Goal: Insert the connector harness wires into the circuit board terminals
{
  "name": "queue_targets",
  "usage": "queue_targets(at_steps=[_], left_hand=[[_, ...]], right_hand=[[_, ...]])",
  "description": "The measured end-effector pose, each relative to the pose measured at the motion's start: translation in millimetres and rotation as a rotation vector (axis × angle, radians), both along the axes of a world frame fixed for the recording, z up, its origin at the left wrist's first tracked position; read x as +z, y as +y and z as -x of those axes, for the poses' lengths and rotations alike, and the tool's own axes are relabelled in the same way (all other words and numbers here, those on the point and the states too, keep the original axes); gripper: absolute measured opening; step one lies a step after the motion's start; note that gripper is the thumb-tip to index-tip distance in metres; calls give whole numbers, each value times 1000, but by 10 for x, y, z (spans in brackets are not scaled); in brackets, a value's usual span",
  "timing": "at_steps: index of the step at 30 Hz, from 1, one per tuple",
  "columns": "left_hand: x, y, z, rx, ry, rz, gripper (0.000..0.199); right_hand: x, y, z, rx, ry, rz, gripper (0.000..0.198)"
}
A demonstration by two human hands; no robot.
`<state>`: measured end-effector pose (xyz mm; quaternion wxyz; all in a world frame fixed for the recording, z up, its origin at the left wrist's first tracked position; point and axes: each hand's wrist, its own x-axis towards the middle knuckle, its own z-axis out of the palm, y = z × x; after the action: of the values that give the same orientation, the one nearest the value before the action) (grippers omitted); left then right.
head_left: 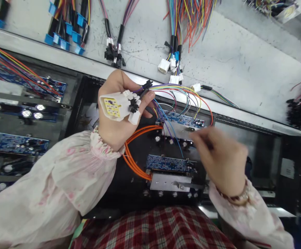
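Observation:
My left hand (119, 128) is closed around a wiring harness. Its large white connector with a yellow face (112, 107) lies across the palm, beside small white and black plugs (133, 105). From the grip, multicoloured wires (181, 88) arch right and down to the upper blue circuit board (181, 119). Two loose ends, a blue wire (171, 128) and a purple one, hang over the metal plate. My right hand (218, 155), slightly blurred, is at the right end of that plate, thumb and forefinger pinched together. What lies between those fingertips is too blurred to make out.
A second blue circuit board (169, 163) sits lower in the black housing, with orange cables (132, 162) looping to its left. Farther left are more boards (15, 141). Along the grey bench (233, 41) lie harnesses with blue connectors (64, 43) and white connectors (164, 65).

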<state>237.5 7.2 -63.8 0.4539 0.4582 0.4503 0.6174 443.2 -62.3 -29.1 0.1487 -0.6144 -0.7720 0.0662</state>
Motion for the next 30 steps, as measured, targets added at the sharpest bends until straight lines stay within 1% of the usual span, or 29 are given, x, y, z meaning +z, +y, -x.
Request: queue_targets(at_steps=[2,3,4,5,7,9,10,11,14,17,20,23,27,30], left_hand=[[-34,10,5,-3,0,-16,35],[-55,16,9,-7,11,-25,36],[-76,21,15,-12,23,-37,36],[-96,26,20,-16,33,-56,36],[-122,31,28,-19,44,-78,36],[-123,30,31,-11,40,-80,35],[-115,27,31,-8,47,-66,35],[-101,21,29,-5,56,-51,36],[-48,1,22,-5,81,-11,35],[-21,-5,18,-6,94,10,33],[-44,2,20,-3,68,-11,33],[-85,16,21,-1,26,-57,36],[-112,25,22,-4,39,-15,35],[-109,17,28,6,68,-28,35]], right_hand=[[10,-247,-84,41,-24,165,18],[7,-331,-110,51,-4,221,16],[4,-379,-127,47,34,241,14],[5,-386,-139,32,79,220,12],[16,-292,-167,-24,155,82,7],[10,-106,-214,-94,182,-79,5],[-13,-4,-243,-115,181,-124,6],[-51,92,-273,-125,178,-140,5],[-213,277,-344,-115,170,-101,5],[-331,302,-373,-123,168,-100,5],[-358,270,-372,-109,200,-63,4],[-353,261,-362,-137,227,-45,5],[-359,276,-356,-164,211,-40,7],[-383,280,-362,-171,232,-40,6]])
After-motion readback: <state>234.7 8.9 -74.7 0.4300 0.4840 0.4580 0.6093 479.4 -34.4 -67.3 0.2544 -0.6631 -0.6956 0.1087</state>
